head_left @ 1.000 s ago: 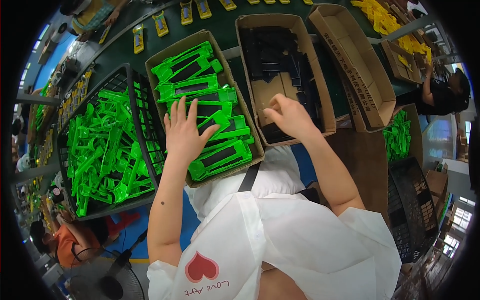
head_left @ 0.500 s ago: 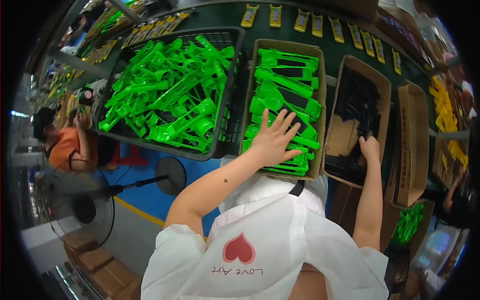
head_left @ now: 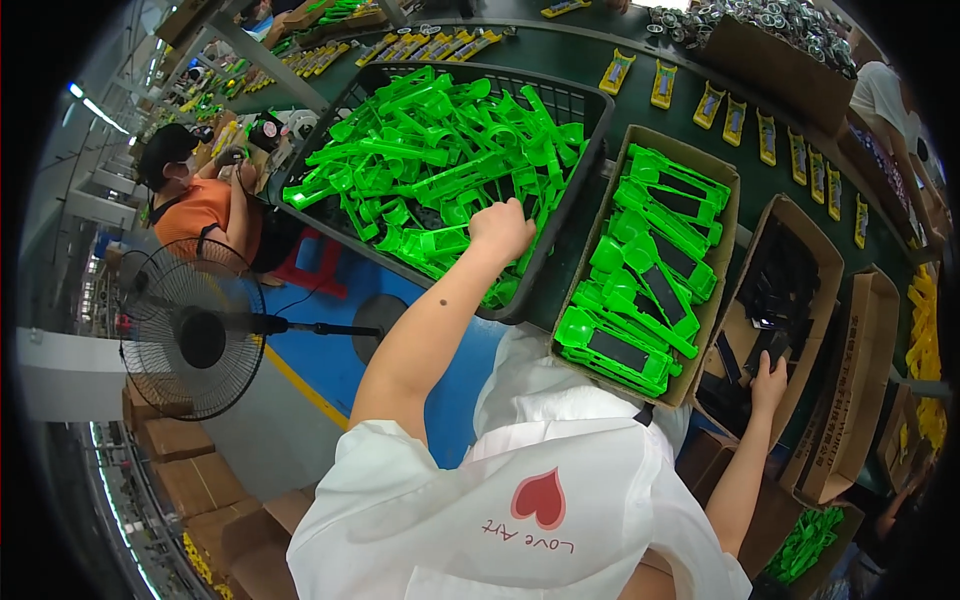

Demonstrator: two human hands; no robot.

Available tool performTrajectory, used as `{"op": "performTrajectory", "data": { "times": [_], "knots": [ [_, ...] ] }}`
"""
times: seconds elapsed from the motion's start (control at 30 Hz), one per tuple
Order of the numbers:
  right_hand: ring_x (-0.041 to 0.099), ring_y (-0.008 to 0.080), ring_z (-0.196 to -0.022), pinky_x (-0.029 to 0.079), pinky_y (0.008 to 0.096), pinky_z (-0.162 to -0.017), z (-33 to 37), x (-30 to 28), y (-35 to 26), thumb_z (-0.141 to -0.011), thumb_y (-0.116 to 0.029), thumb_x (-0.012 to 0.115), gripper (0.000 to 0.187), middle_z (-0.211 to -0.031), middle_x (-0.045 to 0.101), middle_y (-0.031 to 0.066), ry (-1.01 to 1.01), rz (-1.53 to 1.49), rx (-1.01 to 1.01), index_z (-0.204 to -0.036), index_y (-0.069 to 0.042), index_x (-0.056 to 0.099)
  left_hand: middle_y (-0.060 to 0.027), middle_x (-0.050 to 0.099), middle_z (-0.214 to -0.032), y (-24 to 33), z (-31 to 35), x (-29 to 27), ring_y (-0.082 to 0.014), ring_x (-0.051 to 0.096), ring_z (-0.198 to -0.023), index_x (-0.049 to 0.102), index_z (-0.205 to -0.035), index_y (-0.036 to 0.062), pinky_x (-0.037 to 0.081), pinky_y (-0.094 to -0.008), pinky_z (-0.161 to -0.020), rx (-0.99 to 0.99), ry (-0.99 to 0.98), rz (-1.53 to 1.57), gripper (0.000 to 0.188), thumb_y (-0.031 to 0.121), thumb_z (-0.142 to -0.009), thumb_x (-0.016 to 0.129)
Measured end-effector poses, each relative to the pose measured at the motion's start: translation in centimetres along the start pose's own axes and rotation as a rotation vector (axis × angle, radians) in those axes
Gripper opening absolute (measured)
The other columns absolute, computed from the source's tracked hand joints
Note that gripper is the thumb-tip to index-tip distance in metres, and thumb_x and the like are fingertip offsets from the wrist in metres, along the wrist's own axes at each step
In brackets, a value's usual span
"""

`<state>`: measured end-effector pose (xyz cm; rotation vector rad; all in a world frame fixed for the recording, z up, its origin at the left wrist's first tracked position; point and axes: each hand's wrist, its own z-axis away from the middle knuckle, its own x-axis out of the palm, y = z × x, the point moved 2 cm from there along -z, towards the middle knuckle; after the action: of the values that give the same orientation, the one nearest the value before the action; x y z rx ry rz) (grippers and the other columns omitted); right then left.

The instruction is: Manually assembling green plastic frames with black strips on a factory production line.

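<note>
My left hand is over the black plastic crate, which is heaped with loose green plastic parts. Its fingers are curled among the parts at the crate's right side; what they grip is hidden. At the right, my right hand pinches a dark flat rectangular piece inside a cardboard box of black pieces. Between my hands stands another cardboard box, packed with green parts; several have black panels set in them.
Yellow units line the green conveyor behind the boxes. An empty-looking long carton stands at far right. On the left are a standing fan and a seated person in orange. Loose metallic pieces lie at the back.
My left hand has left the box of green parts and moved left into the crate, its spread fingers now curled. My right hand stays in the black pieces' box. The view has shifted left.
</note>
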<state>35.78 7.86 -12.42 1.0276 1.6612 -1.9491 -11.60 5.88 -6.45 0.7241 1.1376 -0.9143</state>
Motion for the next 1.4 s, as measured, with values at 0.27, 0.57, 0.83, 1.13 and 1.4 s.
{"op": "performTrajectory", "data": {
  "times": [0.27, 0.57, 0.83, 1.13, 1.4],
  "knots": [
    [0.046, 0.0049, -0.049, 0.033, 0.0175, -0.043, 0.2, -1.6, 1.3, -0.083, -0.027, 0.056, 0.04, -0.06, 0.049, -0.0007, 0.126, -0.358, 0.094, -0.108, 0.003, 0.051, -0.0219, 0.06, -0.076, -3.0, 5.0, -9.3, -0.034, 0.06, -0.073, 0.057, -0.088, -0.0017, 0.049, -0.041, -0.062, 0.141, 0.388, 0.041, 0.022, 0.004, -0.07, 0.048],
    [0.056, 0.0078, -0.059, 0.042, 0.0169, -0.048, 6.8, 1.5, -14.0, -0.084, -0.02, 0.055, 0.018, -0.076, 0.06, 0.0035, -0.794, -0.829, 0.037, -0.086, -0.001, 0.055, -0.0108, 0.057, -0.075, 0.8, 9.4, -5.0, -0.0186, 0.056, -0.068, 0.048, -0.106, -0.0025, 0.047, -0.0306, -0.065, 0.167, -0.246, 1.852, 0.027, 0.008, -0.082, 0.055],
    [0.046, 0.0056, -0.062, 0.037, 0.0191, -0.058, 7.8, 1.9, -15.0, -0.081, -0.019, 0.059, 0.014, -0.071, 0.054, -0.002, -0.796, -0.877, 0.073, -0.084, -0.005, 0.059, -0.0097, 0.047, -0.116, 9.8, 11.0, -1.6, -0.0167, 0.052, -0.09, 0.042, -0.119, -0.0012, 0.046, -0.0311, -0.073, 0.25, -0.682, 2.003, 0.041, 0.026, -0.088, 0.046],
    [0.045, 0.0053, -0.055, 0.034, 0.0188, -0.05, 10.2, 4.1, -16.1, -0.076, -0.016, 0.063, 0.011, -0.064, 0.053, -0.0011, -0.679, -1.277, 0.296, -0.077, -0.006, 0.059, -0.0057, 0.055, -0.098, 11.6, 13.2, -0.4, -0.0127, 0.055, -0.078, 0.054, -0.103, -0.0033, 0.044, -0.0227, -0.069, 0.458, -0.586, 1.716, 0.026, 0.016, -0.086, 0.051],
    [0.042, 0.0037, -0.039, 0.03, 0.0174, -0.036, 8.0, -2.5, -15.2, -0.082, -0.013, 0.057, 0.012, -0.061, 0.058, 0.0043, -0.84, -0.716, 0.01, -0.08, -0.002, 0.052, -0.0058, 0.059, -0.087, 7.6, 9.9, -2.1, -0.0135, 0.057, -0.074, 0.057, -0.099, -0.0011, 0.047, -0.0246, -0.065, 0.398, -0.542, 1.333, 0.019, 0.006, -0.082, 0.055]
  ]
}}
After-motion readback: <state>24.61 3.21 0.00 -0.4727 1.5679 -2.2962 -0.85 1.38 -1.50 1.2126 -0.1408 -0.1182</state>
